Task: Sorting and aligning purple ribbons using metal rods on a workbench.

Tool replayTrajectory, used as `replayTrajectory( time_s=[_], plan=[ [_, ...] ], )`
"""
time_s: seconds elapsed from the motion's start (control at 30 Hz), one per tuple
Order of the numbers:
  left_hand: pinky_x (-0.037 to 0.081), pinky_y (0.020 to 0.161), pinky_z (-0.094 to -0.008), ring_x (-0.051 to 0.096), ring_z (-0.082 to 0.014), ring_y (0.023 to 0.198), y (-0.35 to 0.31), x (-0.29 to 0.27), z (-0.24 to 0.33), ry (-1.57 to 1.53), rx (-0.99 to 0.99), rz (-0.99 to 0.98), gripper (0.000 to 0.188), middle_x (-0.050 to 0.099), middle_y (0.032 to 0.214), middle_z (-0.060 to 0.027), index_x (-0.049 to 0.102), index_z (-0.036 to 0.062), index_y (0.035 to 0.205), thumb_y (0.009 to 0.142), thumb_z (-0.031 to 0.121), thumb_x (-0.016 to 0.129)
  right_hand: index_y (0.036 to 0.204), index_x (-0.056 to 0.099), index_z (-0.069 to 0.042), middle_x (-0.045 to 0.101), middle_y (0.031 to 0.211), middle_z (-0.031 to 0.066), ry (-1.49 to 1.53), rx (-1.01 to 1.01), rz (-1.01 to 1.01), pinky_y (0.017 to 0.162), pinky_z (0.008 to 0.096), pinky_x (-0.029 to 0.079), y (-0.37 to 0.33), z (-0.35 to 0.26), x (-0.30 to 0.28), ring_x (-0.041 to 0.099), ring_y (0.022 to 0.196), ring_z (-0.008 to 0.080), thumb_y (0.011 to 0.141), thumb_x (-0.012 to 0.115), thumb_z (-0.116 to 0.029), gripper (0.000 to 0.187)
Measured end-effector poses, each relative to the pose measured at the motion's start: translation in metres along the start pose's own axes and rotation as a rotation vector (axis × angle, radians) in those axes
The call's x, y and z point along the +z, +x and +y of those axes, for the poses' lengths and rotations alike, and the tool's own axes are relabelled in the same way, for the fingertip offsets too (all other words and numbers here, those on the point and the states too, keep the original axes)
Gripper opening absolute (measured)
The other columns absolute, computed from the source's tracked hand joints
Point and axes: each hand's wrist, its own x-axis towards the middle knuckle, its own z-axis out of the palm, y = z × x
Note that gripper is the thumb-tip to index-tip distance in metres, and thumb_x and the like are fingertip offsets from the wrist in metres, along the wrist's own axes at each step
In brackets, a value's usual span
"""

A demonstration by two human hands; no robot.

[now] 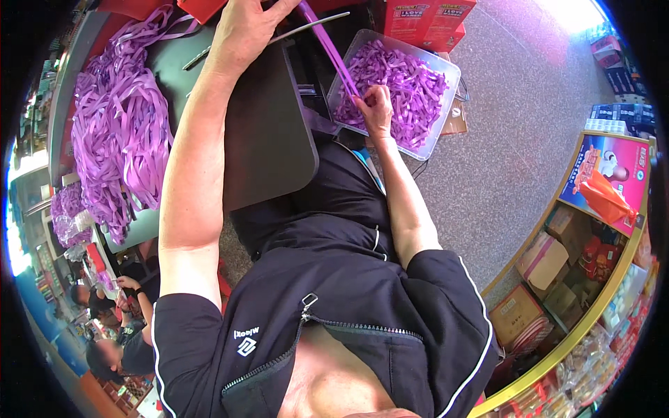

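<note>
A length of purple ribbon (324, 40) runs taut from the upper edge down to my right hand (376, 110), whose thumb and fingers pinch it over the left side of a clear plastic tub (448, 104). That tub holds a heap of short purple ribbon pieces (397, 87). My left hand (244, 31) is at the upper edge, over the dark table; its thumb points toward the ribbon's far end. The left fingertips are cut off by the edge, so their grip is hidden. A thin metal rod (310, 26) passes beneath my left hand and across the ribbon.
Long purple ribbons (118, 125) hang in a thick bundle on the table's left. The dark tabletop (268, 139) reaches close to my lap. Red boxes (425, 24) stand behind the tub. Shelves with cartons (516, 317) curve along the right. Other people (122, 355) sit at lower left.
</note>
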Motion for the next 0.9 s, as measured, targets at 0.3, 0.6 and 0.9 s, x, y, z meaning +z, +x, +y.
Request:
replayTrajectory(
  time_s=[0.3,0.6,0.9],
  plan=[
    [0.042,0.085,-0.0303,0.058,-0.0216,0.099,0.000,0.003,0.001,0.032,-0.010,-0.002,0.017,0.061,0.109,-0.0120,0.069,-0.0019,0.090,0.084,0.013,0.065,0.105,0.058,-0.012,0.051,0.108,0.0111,-0.113,-0.340,0.014,0.080,0.0371,0.049,-0.003,-0.026,-0.031,0.054,0.098,0.0288,0.060,0.083,-0.015,0.051],
    [0.042,0.086,-0.0300,0.058,-0.0211,0.100,0.003,0.003,0.003,0.013,-0.020,-0.005,0.017,0.061,0.109,-0.0119,0.069,-0.0018,0.089,0.084,0.014,0.064,0.095,0.072,-0.022,0.053,0.116,0.0083,-0.246,-0.425,-0.057,0.083,0.0330,0.048,-0.024,-0.036,-0.061,0.051,0.106,0.0247,0.067,0.078,-0.016,0.029],
    [0.046,0.078,-0.0278,0.060,-0.0177,0.090,0.001,0.001,-0.019,-0.090,-0.001,-0.012,0.019,0.056,0.109,-0.0105,0.067,-0.0033,0.088,0.086,0.015,0.063,0.086,0.072,-0.017,0.052,0.119,0.0099,-0.199,-0.425,0.022,0.081,0.0348,0.047,-0.046,-0.077,-0.088,0.051,0.104,0.0249,0.065,0.078,-0.014,0.022]
  ],
)
